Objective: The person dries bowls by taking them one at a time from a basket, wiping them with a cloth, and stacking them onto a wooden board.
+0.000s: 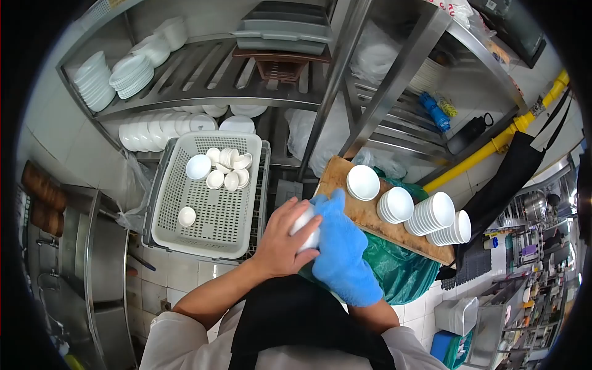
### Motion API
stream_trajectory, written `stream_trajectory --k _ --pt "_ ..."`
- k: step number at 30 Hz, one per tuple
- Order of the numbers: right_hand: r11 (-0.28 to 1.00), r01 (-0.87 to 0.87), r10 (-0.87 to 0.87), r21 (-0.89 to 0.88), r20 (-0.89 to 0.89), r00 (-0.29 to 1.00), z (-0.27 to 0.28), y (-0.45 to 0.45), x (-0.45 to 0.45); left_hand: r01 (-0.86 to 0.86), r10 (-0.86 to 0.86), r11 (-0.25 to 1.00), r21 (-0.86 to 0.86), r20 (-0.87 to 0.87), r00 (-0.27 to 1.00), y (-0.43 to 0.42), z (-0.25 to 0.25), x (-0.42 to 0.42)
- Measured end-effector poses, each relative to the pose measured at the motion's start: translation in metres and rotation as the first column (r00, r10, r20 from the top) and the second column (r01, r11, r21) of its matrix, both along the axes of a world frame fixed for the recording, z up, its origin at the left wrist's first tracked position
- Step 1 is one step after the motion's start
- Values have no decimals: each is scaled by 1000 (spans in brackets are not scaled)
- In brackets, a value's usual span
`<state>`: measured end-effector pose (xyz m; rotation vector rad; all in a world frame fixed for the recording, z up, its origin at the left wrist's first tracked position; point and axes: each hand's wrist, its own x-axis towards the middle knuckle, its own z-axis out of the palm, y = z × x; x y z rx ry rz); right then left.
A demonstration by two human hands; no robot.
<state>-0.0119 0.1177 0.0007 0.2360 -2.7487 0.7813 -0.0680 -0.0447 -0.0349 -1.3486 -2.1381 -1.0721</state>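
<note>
My left hand is wrapped round a small white bowl, which is tilted on its side, and its fingers spread over the outside. A blue cloth covers my right hand down to the wrist and presses against the bowl's other side; the fingers under it are hidden. Just right of the cloth, a wooden board carries a white bowl and stacks of white bowls. To the left, a grey perforated basket holds several small white bowls and cups.
Behind the basket, a slotted metal shelf bears white dish stacks and grey lidded containers. A green plastic bag hangs below the board. A yellow pipe runs along the right, and a steel sink unit stands left.
</note>
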Motion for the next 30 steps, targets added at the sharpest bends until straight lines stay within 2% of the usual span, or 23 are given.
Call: stream_trajectory --k 2,4,5,7,8,10,12,14,17,19,20,21,22,23,24,26,27,29,30 --pt "1000 22 -21 3 -119 993 11 -9 8 -12 -11 992 123 187 982 3 -19 2" --pt "928 220 -145 301 -253 956 9 -28 9 -59 -11 975 214 312 950 5 -24 4" --pt "733 384 -220 562 -338 915 2 -40 6 -99 -62 952 289 500 864 8 -24 6" --pt "355 520 -140 777 -506 851 1 -44 6 -220 -211 888 403 784 583 13 -27 11" --pt "266 540 -14 799 -557 830 8 -40 4 -241 -211 891 384 821 530 15 -25 8" --pt "180 556 188 811 -583 790 12 -30 1 -266 -296 895 357 923 245 12 -15 2" --pt "233 513 278 826 -562 779 9 -25 0 -277 -375 900 336 921 -101 8 -8 -9" --pt "363 419 269 833 -524 808 7 -24 1 -275 -430 901 335 775 -463 5 -8 -20" --pt "599 240 200 764 -433 879 6 -26 7 -301 -422 905 301 728 -541 3 -13 -23" --pt "641 258 75 722 -394 916 3 -28 8 -321 -434 883 343 858 -275 9 -33 -18" --pt "606 327 -32 725 -389 921 0 -29 8 -326 -423 872 364 896 -131 11 -36 -13" --pt "684 303 -76 663 -349 934 -3 -28 10 -270 -172 919 286 910 378 11 -38 -6" --pt "755 287 -117 589 -309 944 -5 -27 12 -193 -56 950 246 740 670 8 -39 1" --pt "895 175 -72 411 -253 965 -6 -18 13 -132 30 974 187 465 885 7 -30 5" --pt "978 55 -11 204 -210 978 -7 -8 15 -41 -2 990 137 299 954 4 -26 2" --pt "996 -83 80 -10 -196 977 -9 -3 17 109 -109 994 -11 -43 993 -6 -22 -5" --pt "995 -99 97 2 -211 973 -9 -2 17 134 -134 990 37 7 991 -8 -24 -6" --pt "985 -25 61 171 -209 976 -4 -6 21 174 -190 975 140 108 976 -7 -28 -3" --pt "945 60 6 321 -202 979 4 -13 24 104 -154 970 221 222 963 -5 -28 0"
